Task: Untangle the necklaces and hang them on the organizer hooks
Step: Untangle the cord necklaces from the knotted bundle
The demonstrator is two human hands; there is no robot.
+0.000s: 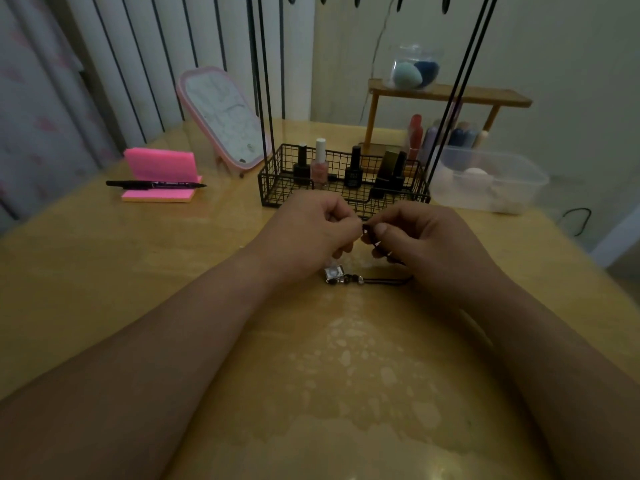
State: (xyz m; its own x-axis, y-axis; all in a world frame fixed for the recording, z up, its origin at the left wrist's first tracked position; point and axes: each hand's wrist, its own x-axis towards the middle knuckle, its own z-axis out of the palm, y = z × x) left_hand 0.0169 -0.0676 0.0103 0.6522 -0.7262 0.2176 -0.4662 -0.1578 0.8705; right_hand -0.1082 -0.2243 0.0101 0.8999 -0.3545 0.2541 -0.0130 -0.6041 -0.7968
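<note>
The left hand and right hand both pinch the thin dark cord necklace just in front of the black wire basket. Its cord lies sideways — equally near both hands. The black organizer hooks hang high above the basket — up and forward.

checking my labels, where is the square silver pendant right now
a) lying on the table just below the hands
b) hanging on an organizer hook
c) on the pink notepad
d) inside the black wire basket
a: the pendant lies on the table, just below the left hand and right hand, which pinch the dark cord above it.
</note>
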